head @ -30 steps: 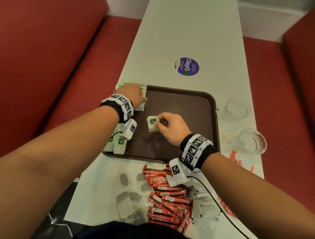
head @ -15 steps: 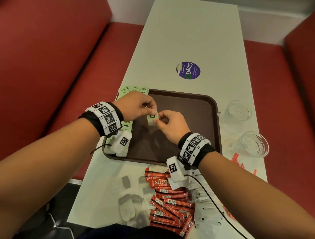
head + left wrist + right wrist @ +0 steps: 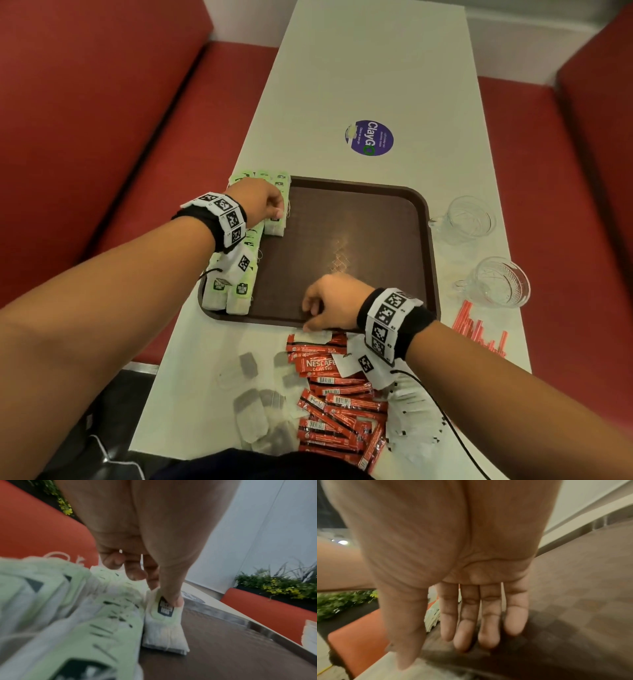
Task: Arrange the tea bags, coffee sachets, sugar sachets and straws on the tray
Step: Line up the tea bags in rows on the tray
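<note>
Left hand pinches a tea bag beside the tea bag row at the tray's 9 o'clock edge. Right hand, fingers relaxed and holding nothing, hovers at 6 o'clock above coffee sachets on the bench.

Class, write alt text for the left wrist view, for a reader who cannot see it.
The left hand pinches a tea bag by its tag, its base resting on the brown tray, beside a blurred row of green-tagged tea bags. Red seating and a planter lie behind.
</note>
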The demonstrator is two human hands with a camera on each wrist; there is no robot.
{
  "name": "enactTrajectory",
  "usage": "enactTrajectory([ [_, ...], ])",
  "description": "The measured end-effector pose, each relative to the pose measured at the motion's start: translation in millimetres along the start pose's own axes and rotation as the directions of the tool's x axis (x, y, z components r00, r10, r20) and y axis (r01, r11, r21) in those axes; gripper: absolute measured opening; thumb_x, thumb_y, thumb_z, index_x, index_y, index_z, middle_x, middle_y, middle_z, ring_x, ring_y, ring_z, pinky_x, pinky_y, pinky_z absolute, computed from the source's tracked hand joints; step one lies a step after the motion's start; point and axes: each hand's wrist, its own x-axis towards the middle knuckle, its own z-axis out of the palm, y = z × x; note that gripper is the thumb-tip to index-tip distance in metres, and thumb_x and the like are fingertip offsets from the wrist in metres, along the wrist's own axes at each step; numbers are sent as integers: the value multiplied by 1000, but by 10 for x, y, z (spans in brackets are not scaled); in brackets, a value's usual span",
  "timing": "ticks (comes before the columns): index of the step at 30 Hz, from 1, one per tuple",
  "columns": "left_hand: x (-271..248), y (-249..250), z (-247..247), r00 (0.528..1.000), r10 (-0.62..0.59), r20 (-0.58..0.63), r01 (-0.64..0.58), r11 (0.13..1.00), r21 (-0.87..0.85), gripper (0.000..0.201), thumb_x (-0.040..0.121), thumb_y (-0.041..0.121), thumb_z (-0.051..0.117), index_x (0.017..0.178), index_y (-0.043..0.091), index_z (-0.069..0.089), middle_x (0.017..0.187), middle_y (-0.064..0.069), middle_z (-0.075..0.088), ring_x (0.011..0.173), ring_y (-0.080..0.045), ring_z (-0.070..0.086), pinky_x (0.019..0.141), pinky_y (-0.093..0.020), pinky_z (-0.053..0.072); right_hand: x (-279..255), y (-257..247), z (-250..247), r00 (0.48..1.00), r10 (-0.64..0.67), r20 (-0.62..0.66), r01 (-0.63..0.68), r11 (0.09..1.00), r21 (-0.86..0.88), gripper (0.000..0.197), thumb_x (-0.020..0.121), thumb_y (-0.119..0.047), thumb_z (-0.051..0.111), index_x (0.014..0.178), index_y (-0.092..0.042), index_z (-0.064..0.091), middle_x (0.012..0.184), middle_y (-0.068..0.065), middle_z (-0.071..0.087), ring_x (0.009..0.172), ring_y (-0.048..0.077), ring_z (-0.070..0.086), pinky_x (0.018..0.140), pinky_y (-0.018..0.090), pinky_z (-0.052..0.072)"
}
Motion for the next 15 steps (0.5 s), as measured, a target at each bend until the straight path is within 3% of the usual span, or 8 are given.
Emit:
enactTrajectory([
  [4, 111, 32, 50, 993, -95, -68, 96, 995, 23, 19, 85, 36, 74, 97, 25, 65, 101, 3, 66, 95, -20, 61, 85, -35, 51, -28, -64, 87, 1000, -12, 28, 15, 993, -113, 28, 85, -33, 73, 111, -22, 72, 100, -6, 71, 84, 14, 62, 80, 29, 53],
  [7, 109, 147, 50, 976, -155, -154, 168, 982, 83, 31, 88, 50, 65, 98, 22, 55, 92, 2, 57, 88, -23, 55, 75, -35, 47, -49, -86, 101, 1000, -8, 13, 10, 991, -137, 26, 88, -26, 69, 114, -22, 72, 104, -4, 72, 89, 16, 63, 81, 29, 52],
  [10, 119, 273, 117, 984, -156, -80, 171, 954, 245, 44, 89, 58, 58, 94, 15, 54, 86, -3, 54, 82, -26, 54, 68, -34, 44, -66, -102, 107, 1000, -2, 2, 2, 989, -149, 26, 89, -24, 68, 114, -22, 72, 105, -3, 72, 94, 18, 66, 84, 31, 55],
  [15, 148, 252, 247, 984, -175, -35, 177, 938, 299, 35, 85, 39, 62, 104, 10, 64, 89, -8, 57, 78, -29, 57, 63, -33, 44, -92, -123, 134, 1000, 9, -27, -14, 986, -169, 25, 88, -23, 67, 113, -24, 72, 103, -4, 71, 93, 18, 65, 83, 32, 55],
])
